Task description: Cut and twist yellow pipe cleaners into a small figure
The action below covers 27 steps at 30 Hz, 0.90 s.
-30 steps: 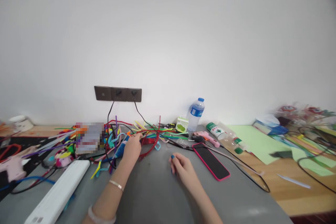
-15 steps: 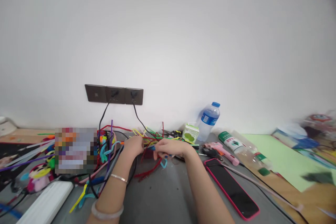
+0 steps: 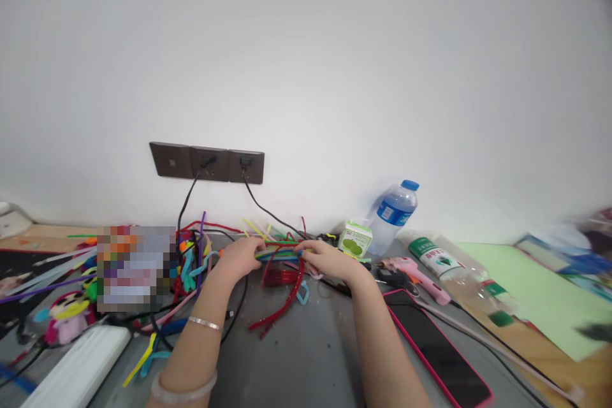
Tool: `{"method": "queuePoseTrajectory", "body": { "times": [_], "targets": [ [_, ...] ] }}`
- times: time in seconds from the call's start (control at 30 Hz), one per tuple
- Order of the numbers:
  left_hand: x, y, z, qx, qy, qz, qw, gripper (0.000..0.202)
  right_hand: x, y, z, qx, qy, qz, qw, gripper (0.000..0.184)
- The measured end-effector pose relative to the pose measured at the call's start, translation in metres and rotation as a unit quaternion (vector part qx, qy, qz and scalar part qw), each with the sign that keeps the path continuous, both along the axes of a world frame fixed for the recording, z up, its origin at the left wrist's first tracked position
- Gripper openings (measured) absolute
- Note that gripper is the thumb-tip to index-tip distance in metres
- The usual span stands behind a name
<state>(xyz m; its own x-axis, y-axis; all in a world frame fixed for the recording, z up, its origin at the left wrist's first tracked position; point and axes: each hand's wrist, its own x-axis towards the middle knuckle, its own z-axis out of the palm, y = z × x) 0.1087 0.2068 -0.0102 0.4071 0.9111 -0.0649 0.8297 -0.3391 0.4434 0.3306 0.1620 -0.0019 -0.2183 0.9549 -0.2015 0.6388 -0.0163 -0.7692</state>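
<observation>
Both hands (image 3: pixel 241 259), curled in, pinch a bundle of coloured pipe cleaners (image 3: pixel 280 254) from either side

Room over near tabletop (image 3: pixel 287 363); red strands (image 3: pixel 287 310) block ahead, phone (image 3: pixel 437 350) right.

Seemed to be a craft workspace, judging by colourful pipe cleaners (image 3: pixel 281 255) and a pink glue gun (image 3: pixel 433 287) on the grey tabletop (image 3: pixel 287 363), green paper (image 3: pixel 540 306) alongside, and wall sockets (image 3: pixel 218 172) just behind.
</observation>
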Motion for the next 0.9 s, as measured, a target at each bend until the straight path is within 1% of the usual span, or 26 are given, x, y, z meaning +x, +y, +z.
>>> {"method": "queuePoseTrajectory", "body": {
  "times": [0.1,0.2,0.27,0.33,0.4,0.47,0.5,0.57,0.63,0.7,0.77,0.8,0.83,0.87,0.9],
  "targets": [
    [-0.005,0.003,0.000,-0.039,-0.032,-0.050,0.997,0.020,0.001,0.004,-0.003,0.027,-0.027,-0.048,0.998,0.036],
    [-0.010,0.002,0.006,-0.053,-0.084,-0.078,0.992,0.026,0.000,0.007,-0.007,0.056,-0.034,-0.050,0.997,0.034],
    [-0.011,0.000,0.011,-0.051,-0.074,-0.065,0.994,0.023,-0.002,0.008,-0.008,0.076,-0.021,-0.032,0.996,0.032],
    [-0.010,-0.002,0.014,-0.039,-0.041,-0.038,0.998,0.019,-0.006,0.008,-0.008,0.093,-0.011,-0.008,0.996,0.030],
    [-0.009,-0.002,0.012,-0.001,-0.015,-0.006,1.000,0.024,-0.012,0.007,-0.008,0.111,-0.023,0.013,0.994,0.029],
    [-0.007,0.001,0.008,0.040,0.011,0.032,0.999,0.030,-0.020,0.007,-0.010,0.131,-0.066,0.014,0.989,0.030],
    [-0.007,0.002,0.005,0.049,0.027,0.050,0.997,0.030,-0.026,0.007,-0.011,0.141,-0.092,0.009,0.986,0.032],
    [-0.007,0.004,0.002,0.039,0.057,0.073,0.995,0.031,-0.038,0.007,-0.015,0.152,-0.140,0.001,0.978,0.036],
    [-0.008,0.004,0.001,0.022,0.070,0.078,0.994,0.031,-0.048,0.006,-0.015,0.152,-0.163,0.001,0.975,0.036],
    [-0.009,0.003,0.003,0.020,0.067,0.069,0.995,0.030,-0.050,0.002,-0.009,0.141,-0.154,0.011,0.978,0.032],
    [-0.010,0.002,0.006,0.026,0.052,0.058,0.997,0.029,-0.036,-0.006,0.006,0.122,-0.107,0.027,0.986,0.025],
    [-0.010,0.002,0.008,0.028,0.044,0.052,0.997,0.028,-0.020,-0.011,0.015,0.108,-0.077,0.032,0.991,0.020],
    [-0.011,0.003,0.010,0.029,0.036,0.046,0.998,0.027,0.001,-0.018,0.023,0.107,-0.046,0.030,0.993,0.019],
    [-0.011,0.003,0.012,0.027,0.030,0.041,0.998,0.026,0.027,-0.025,0.030,0.118,-0.038,-0.002,0.992,0.020],
    [-0.011,0.003,0.014,0.025,0.026,0.036,0.999,0.026,0.057,-0.032,0.034,0.125,-0.053,-0.075,0.988,0.025]
  ]
}}
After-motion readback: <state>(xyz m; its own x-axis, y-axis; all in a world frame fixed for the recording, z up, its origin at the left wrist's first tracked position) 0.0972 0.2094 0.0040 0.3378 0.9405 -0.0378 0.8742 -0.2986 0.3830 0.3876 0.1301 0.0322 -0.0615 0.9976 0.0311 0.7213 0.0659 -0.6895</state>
